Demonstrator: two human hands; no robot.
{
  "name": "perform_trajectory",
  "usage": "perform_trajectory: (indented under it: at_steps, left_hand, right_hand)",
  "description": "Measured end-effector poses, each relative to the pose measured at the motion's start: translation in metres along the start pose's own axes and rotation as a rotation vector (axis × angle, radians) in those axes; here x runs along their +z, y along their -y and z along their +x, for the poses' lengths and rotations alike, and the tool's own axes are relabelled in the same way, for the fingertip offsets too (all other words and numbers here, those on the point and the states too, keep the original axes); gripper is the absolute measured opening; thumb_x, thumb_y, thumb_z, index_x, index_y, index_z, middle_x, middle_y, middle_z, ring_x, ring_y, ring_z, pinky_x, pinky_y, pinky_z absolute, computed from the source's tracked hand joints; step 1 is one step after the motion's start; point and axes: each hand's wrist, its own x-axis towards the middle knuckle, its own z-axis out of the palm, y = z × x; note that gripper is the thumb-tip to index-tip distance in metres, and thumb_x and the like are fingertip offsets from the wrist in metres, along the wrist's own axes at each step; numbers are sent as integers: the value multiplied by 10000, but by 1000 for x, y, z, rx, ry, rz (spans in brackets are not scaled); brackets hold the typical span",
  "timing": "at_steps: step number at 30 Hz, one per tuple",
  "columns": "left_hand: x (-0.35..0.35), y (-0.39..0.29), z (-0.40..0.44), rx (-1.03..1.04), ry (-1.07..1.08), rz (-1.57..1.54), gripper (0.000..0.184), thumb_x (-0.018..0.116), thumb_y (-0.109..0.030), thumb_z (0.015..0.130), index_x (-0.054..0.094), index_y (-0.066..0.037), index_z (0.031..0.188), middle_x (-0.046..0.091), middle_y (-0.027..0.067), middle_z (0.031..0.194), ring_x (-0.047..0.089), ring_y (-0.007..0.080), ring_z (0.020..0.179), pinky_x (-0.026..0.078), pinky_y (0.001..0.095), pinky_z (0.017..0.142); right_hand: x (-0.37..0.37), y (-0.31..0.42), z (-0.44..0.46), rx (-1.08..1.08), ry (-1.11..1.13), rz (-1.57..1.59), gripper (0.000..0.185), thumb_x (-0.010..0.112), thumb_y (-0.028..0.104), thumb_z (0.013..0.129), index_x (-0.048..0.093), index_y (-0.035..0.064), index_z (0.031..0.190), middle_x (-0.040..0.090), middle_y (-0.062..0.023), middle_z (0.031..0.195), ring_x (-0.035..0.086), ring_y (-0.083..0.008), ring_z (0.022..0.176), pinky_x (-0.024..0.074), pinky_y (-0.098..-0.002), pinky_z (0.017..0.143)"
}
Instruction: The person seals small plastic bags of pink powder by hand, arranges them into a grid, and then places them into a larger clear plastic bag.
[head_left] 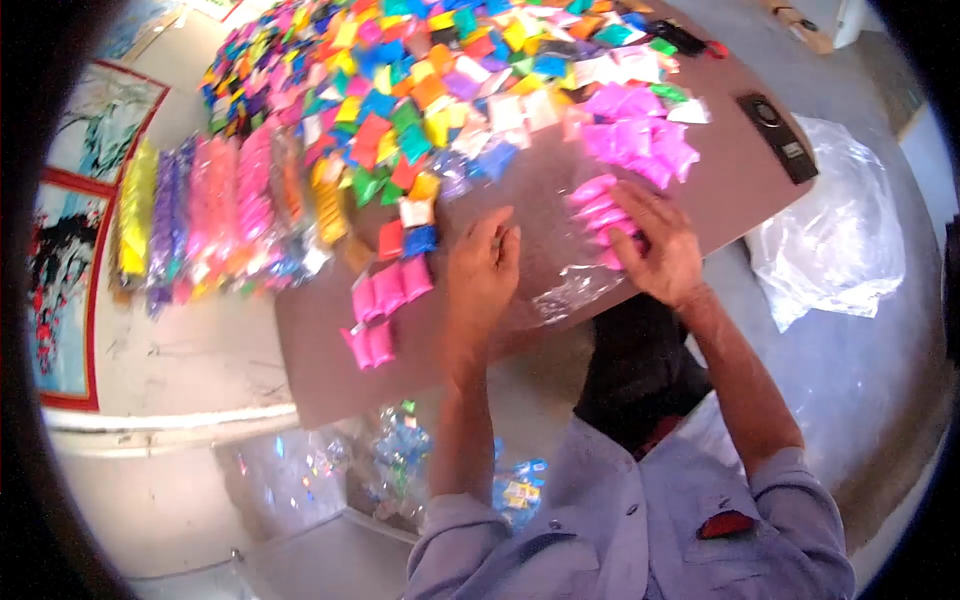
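Over the brown table (330,350), my left hand (485,265) has its fingers bent and partly apart, with nothing visible in them. To its left lie several pink packets (390,288) in short rows. My right hand (655,240) rests with spread fingers on a stack of pink packets (598,205), which sits at a clear plastic bag (575,295). The thumb and fingers touch the packets' right side. Just above that hand is a pile of brighter pink-purple packets (640,135).
A large heap of multicoloured packets (400,90) covers the table's far side. Filled bags (215,200) stand in a row at left. A black device (775,135) lies near the right edge, beside a big clear plastic bag (830,220). More packets (520,490) are below the table.
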Motion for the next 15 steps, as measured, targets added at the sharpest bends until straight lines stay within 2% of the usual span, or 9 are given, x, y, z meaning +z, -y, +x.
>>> perform_trajectory:
  at_steps: [2, 4, 6, 7, 9, 10, 12, 15]
  left_hand:
    - [-28, 13, -20, 20, -70, 47, 272, 700, -176, 997, 726, -54, 1238, 766, 137, 1128, 756, 234, 948, 595, 380, 818]
    - [-69, 32, -45, -80, -282, 199, 265, 755, -155, 951, 738, -57, 1197, 741, 162, 1046, 736, 275, 882, 590, 386, 767]
    - [-114, 63, -71, -246, -315, 420, 234, 777, -223, 932, 764, -61, 1101, 746, 151, 996, 733, 291, 848, 586, 415, 753]
    - [-133, 74, -83, -250, -319, 424, 234, 777, -223, 932, 764, -61, 1101, 746, 151, 996, 733, 291, 848, 586, 415, 753]
    - [-157, 88, -102, -376, -178, 717, 251, 782, -297, 917, 770, -69, 1021, 753, 134, 985, 732, 323, 844, 582, 445, 756]
    - [-158, 94, -109, -377, -183, 718, 251, 782, -297, 917, 770, -69, 1021, 753, 134, 985, 732, 323, 844, 582, 445, 756]
    - [-157, 100, -116, -395, -125, 830, 401, 858, -343, 837, 769, -29, 1069, 770, 141, 901, 746, 300, 844, 585, 428, 789]
    - [-149, 97, -117, -355, -153, 726, 439, 884, -346, 802, 769, -21, 1074, 766, 150, 899, 746, 296, 844, 585, 427, 787]
  right_hand:
    - [0, 0, 0, -15, 3, 1, 484, 754, 231, 889, 702, 121, 1358, 687, -133, 1381, 691, -344, 1150, 505, -448, 1040]
    - [0, 1, 1, -24, 6, -18, 480, 751, 228, 892, 702, 119, 1356, 691, -128, 1375, 690, -343, 1156, 500, -452, 1048]
    - [-1, 1, 1, -24, -5, -40, 465, 747, 235, 900, 706, 118, 1348, 697, -119, 1364, 687, -335, 1177, 495, -450, 1059]
    - [0, 2, 0, -19, -8, -36, 453, 745, 237, 903, 709, 113, 1337, 699, -114, 1362, 682, -329, 1199, 492, -443, 1062]
    - [1, 1, 0, -19, -11, -40, 453, 746, 236, 902, 710, 111, 1336, 699, -113, 1362, 680, -329, 1202, 493, -439, 1061]
    - [2, 1, 0, -15, -17, -49, 454, 747, 235, 901, 710, 108, 1335, 699, -113, 1362, 678, -328, 1206, 494, -435, 1060]
    - [1, 1, 0, -18, -13, -42, 455, 748, 235, 901, 710, 108, 1336, 700, -117, 1359, 677, -328, 1209, 493, -436, 1062]
    - [1, 0, -1, -23, -13, -34, 457, 750, 237, 901, 710, 108, 1338, 702, -125, 1353, 677, -329, 1208, 494, -437, 1062]
